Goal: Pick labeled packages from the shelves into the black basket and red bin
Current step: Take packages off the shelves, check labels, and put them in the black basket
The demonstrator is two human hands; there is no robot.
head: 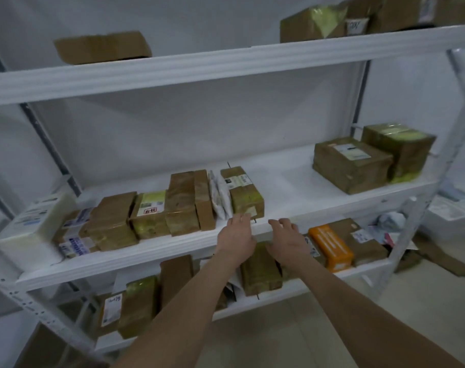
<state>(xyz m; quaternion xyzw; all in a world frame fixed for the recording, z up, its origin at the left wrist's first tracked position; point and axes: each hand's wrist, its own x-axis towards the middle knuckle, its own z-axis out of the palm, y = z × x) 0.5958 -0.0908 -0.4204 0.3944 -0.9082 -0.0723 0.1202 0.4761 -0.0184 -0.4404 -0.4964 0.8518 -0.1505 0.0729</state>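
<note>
Up at one o'clock, boxes [313,23] are cut off by the frame, and labels blur beyond reading. Bare middle shelf [287,181] lies open at three o'clock of the labelled brown package [242,193], its long axis running front to back. Left hand [235,236], fingers loose, reaches its near end; right hand [288,239] hovers spread beside, holding nothing.

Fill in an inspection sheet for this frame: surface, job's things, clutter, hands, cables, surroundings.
Surface: white shelves, three levels in view.
Job's things: packages in a row on the middle shelf; two boxes at its right; more above and below; basket and bin not in view.
Clutter: cardboard scraps on the floor at right.
Hands: left hand open, fingertips at the end package, contact unclear; right hand open, holding nothing.
Cables: nothing seen.
Surroundings: white wall, tiled floor.
</note>
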